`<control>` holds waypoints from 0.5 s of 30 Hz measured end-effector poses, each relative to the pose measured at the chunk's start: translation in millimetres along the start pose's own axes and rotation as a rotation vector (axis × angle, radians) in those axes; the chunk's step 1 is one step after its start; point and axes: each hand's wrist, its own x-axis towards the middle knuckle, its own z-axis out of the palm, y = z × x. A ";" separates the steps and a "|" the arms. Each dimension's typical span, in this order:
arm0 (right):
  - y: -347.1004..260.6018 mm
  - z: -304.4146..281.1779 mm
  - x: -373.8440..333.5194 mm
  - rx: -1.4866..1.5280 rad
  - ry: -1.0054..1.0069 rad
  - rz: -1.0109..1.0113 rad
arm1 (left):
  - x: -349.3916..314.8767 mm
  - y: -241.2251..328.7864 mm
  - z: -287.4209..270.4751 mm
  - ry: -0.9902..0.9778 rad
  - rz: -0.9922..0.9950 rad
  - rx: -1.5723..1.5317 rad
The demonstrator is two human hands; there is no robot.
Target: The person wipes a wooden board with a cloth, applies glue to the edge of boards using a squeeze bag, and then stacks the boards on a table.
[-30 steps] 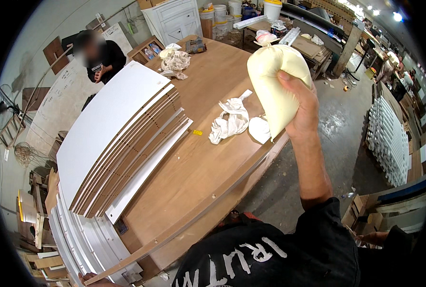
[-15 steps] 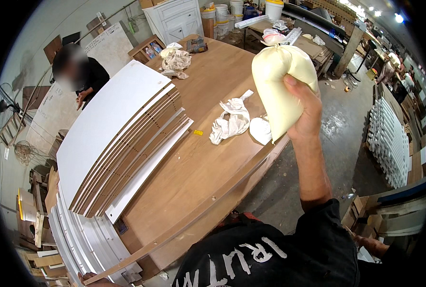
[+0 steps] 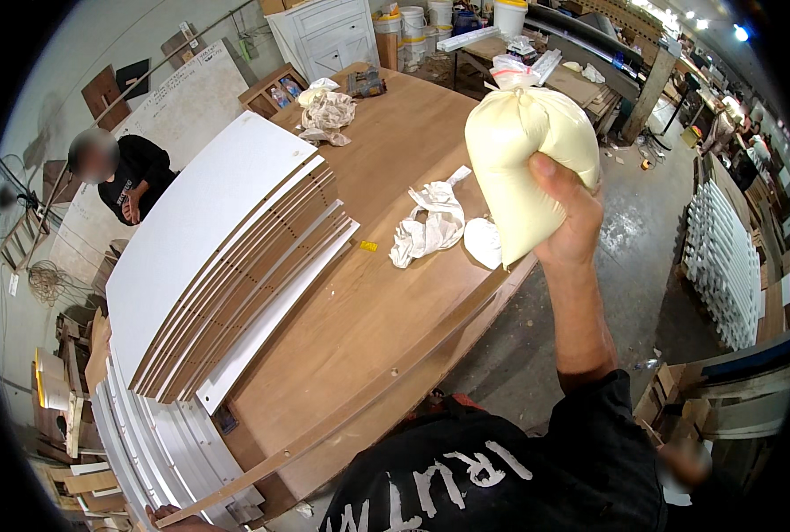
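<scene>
My right hand (image 3: 572, 208) is raised over the right side of the table, its thumb pressed across the front of a plump plastic bag of pale yellow paste (image 3: 524, 151). The bag is knotted at the top and tapers to a corner at the bottom. At the lower left rim, my left hand (image 3: 182, 521) is dark and mostly cut off; it appears to grip the end of a long thin wooden strip (image 3: 342, 410) along the table's near edge. Under the raised bag lie a crumpled white cloth (image 3: 430, 222) and a white rounded lump (image 3: 482, 242), partly hidden by the bag.
A stack of white-faced panels (image 3: 209, 213) covers the left of the brown table (image 3: 359, 310). Crumpled paper (image 3: 327, 115) and a power tool (image 3: 365, 83) lie at its far end. A person (image 3: 133, 177) stands beyond the stack. White slats (image 3: 723, 266) lean at the right.
The bag has turned slightly in my right hand, showing more of its gathered top. Beyond the panels, the other person has shifted left and straightened. My left hand stays in place.
</scene>
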 end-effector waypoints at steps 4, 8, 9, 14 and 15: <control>1.6 -4.8 2.6 -0.081 0.112 -0.128 | -1.9 0.6 0.5 -0.006 0.009 0.017; -15.3 -17.9 29.0 -0.060 0.212 -0.126 | -2.4 4.4 -1.8 -0.017 0.014 0.036; -21.3 -24.6 39.6 -0.019 0.176 -0.072 | -3.3 5.8 -4.5 -0.019 0.019 0.048; 4.0 -112.2 48.9 0.553 0.086 0.257 | -5.9 3.4 0.0 -0.058 0.031 0.097; 20.5 -127.1 38.5 0.511 0.238 0.245 | -5.9 2.4 1.8 -0.069 0.032 0.101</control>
